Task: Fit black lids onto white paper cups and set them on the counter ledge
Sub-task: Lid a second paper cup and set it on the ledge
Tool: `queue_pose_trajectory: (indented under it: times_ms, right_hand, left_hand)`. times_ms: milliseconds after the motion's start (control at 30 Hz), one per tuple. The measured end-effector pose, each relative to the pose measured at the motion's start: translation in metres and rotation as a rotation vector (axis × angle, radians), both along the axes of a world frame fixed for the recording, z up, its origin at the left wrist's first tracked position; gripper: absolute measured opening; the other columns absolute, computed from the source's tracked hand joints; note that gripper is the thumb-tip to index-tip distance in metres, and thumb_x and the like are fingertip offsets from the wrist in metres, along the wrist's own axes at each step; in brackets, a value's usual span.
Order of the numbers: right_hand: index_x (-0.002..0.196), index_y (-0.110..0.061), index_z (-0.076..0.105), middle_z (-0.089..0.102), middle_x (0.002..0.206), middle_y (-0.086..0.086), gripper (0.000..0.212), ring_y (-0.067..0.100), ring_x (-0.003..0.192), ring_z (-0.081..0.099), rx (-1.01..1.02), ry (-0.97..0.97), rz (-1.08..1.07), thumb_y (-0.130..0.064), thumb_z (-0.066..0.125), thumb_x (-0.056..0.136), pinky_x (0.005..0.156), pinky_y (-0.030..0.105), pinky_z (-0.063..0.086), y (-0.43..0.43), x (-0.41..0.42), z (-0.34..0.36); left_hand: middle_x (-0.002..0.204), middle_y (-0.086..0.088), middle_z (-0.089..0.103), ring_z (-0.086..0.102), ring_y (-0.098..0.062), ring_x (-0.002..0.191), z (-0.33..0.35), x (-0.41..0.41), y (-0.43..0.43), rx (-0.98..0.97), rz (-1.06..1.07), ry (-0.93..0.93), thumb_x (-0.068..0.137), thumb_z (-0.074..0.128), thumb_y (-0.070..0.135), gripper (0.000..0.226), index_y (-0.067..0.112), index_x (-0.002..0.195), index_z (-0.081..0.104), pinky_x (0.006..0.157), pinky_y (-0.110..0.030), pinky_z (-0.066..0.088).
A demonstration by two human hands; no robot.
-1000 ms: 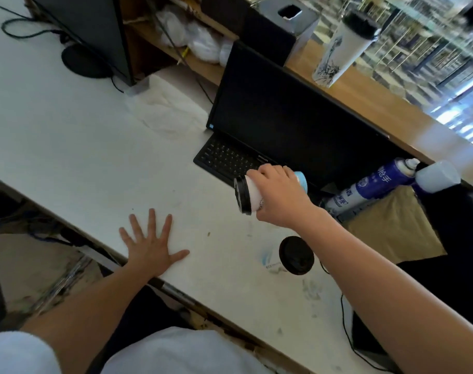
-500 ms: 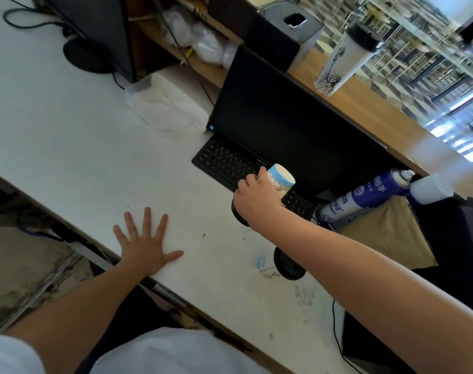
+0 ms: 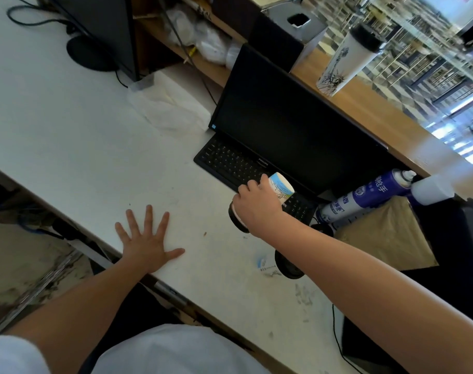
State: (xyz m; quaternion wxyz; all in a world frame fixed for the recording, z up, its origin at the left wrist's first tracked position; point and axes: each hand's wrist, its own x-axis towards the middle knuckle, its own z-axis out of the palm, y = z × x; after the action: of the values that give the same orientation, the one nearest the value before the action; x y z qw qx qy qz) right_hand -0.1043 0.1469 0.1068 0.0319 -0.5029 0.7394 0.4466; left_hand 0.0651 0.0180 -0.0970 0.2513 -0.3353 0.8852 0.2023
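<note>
My right hand (image 3: 255, 209) grips a white paper cup (image 3: 282, 187) with a blue print. The cup is turned over, its black lid (image 3: 238, 221) pointing down toward the white desk (image 3: 68, 136) and its base up. A second lidded cup (image 3: 284, 264) lies on its side on the desk, partly hidden under my right forearm. A tall white cup with a black lid (image 3: 346, 60) stands upright on the wooden counter ledge (image 3: 378, 114). My left hand (image 3: 146, 238) rests flat on the desk near its front edge, fingers spread.
A black monitor (image 3: 292, 122) and keyboard (image 3: 230, 163) stand just behind my right hand. A blue spray can (image 3: 364, 195) lies on a brown bag (image 3: 386, 233) at the right. A second monitor (image 3: 103, 31), a plastic bag (image 3: 170, 103) and a metal box (image 3: 297, 31) sit further back.
My right hand has tipped the cup from lying sideways to lid-down, base-up, and lowered it toward the desk. The left hand has stayed flat.
</note>
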Motion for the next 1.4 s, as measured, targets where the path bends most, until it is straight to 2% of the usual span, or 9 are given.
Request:
queue_pose_trajectory:
  times_ms: [233,433,567,667,767,1067,1167,1267,1400]
  right_hand:
    - [0.141,-0.019,0.044,0.049,0.137,0.009,0.072,0.033,0.13,0.045,-0.134,-0.153,-0.121,-0.035,0.075,0.078,0.114,0.056,0.03,0.013,-0.029,0.042]
    - [0.132,-0.034,0.05,0.054,0.118,-0.005,0.076,0.023,0.113,0.052,-0.525,-0.657,-0.506,-0.028,0.085,0.065,0.106,0.052,0.041,0.029,-0.047,0.055]
    - [0.134,-0.034,0.049,0.058,0.119,-0.009,0.081,0.016,0.11,0.058,-0.806,-0.938,-0.653,-0.022,0.088,0.065,0.092,0.038,0.054,0.043,-0.047,0.043]
    - [0.136,-0.036,0.048,0.061,0.122,-0.01,0.084,0.012,0.111,0.06,-0.943,-1.081,-0.758,-0.022,0.089,0.065,0.083,0.026,0.054,0.05,-0.039,0.018]
    - [0.138,-0.032,0.049,0.063,0.125,-0.009,0.083,0.009,0.115,0.061,-1.077,-1.206,-0.859,-0.015,0.088,0.067,0.091,0.024,0.051,0.054,-0.025,-0.011]
    - [0.135,-0.019,0.056,0.066,0.132,0.005,0.071,0.021,0.127,0.058,-1.228,-1.673,-1.071,0.005,0.08,0.073,0.111,0.043,0.044,0.064,-0.002,-0.059]
    - [0.135,-0.018,0.056,0.065,0.131,0.006,0.07,0.021,0.125,0.059,-1.207,-1.784,-1.103,0.009,0.077,0.074,0.109,0.04,0.044,0.067,-0.002,-0.063]
    - [0.132,-0.019,0.058,0.067,0.125,0.005,0.068,0.018,0.117,0.062,-1.191,-1.858,-1.122,0.007,0.076,0.072,0.103,0.038,0.049,0.068,-0.001,-0.062]
    - [0.139,-0.013,0.053,0.063,0.135,0.012,0.071,0.024,0.123,0.061,-1.139,-1.976,-1.09,0.004,0.074,0.074,0.099,0.039,0.053,0.073,-0.002,-0.058]
  left_hand:
    - [0.149,-0.005,-0.05,-0.042,-0.051,0.134,0.002,-0.002,-0.001,0.021,-0.009,-0.024,0.066,0.019,0.097,0.111,0.037,0.136,-0.041,0.081,-0.062,-0.04]
    - [0.148,-0.005,-0.05,-0.041,-0.051,0.135,0.005,-0.001,0.0,0.02,-0.02,-0.039,0.067,0.02,0.097,0.11,0.036,0.135,-0.041,0.082,-0.062,-0.038]
    - [0.145,-0.004,-0.052,-0.039,-0.051,0.136,0.005,-0.003,0.0,0.007,-0.027,-0.045,0.067,0.019,0.097,0.111,0.036,0.139,-0.039,0.076,-0.059,-0.043]
    - [0.149,-0.005,-0.049,-0.039,-0.051,0.137,0.002,-0.004,-0.001,0.005,-0.01,-0.034,0.068,0.02,0.096,0.11,0.038,0.141,-0.038,0.091,-0.066,-0.035]
    - [0.153,-0.007,-0.046,-0.036,-0.052,0.138,0.0,-0.007,0.0,-0.008,-0.024,-0.045,0.07,0.02,0.095,0.108,0.036,0.137,-0.041,0.109,-0.072,-0.015]
    - [0.158,-0.008,-0.038,-0.027,-0.052,0.142,0.012,-0.013,-0.001,-0.021,-0.045,-0.125,0.078,0.032,0.087,0.106,0.036,0.15,-0.027,0.112,-0.072,-0.001]
    - [0.166,-0.008,-0.013,-0.009,-0.043,0.15,0.034,-0.03,0.002,0.131,0.037,-0.044,0.09,0.051,0.065,0.093,0.03,0.158,-0.002,0.118,-0.061,0.014]
    - [0.157,-0.006,0.037,0.04,-0.025,0.14,0.069,-0.051,0.002,0.58,0.115,0.236,0.096,0.058,0.015,0.056,0.024,0.148,0.038,0.105,-0.036,0.038]
    - [0.134,0.005,0.063,0.06,-0.016,0.123,0.117,-0.057,0.006,0.991,0.092,0.424,0.088,0.056,-0.007,0.057,0.028,0.133,0.059,0.102,-0.043,0.051]
